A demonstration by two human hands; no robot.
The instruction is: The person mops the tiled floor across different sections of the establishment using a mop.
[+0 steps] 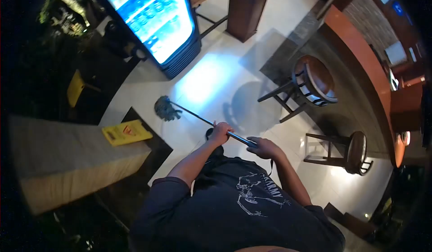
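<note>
Glossy, pale tile floor [186, 133] caught strong glare, so any wet patch could have hidden there and caused a slip. Tall black cooler with lit glass door [166, 27] stood beyond; an overlong push might have bumped its base. Round-seated dark wooden stool [319, 74] stood right, clippable by a wide swing. Stringy grey-green mop with slim metal pole [167, 109] reached ahead-left, head apparently floored. Left hand [220, 133] wrapped mid-pole, right hand [266, 148] its upper end; a slack grip risked twisting.

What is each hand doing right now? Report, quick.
Left hand: closed around the mop handle, nearer the mop head.
Right hand: closed on the same handle, farther from the mop head.
</note>
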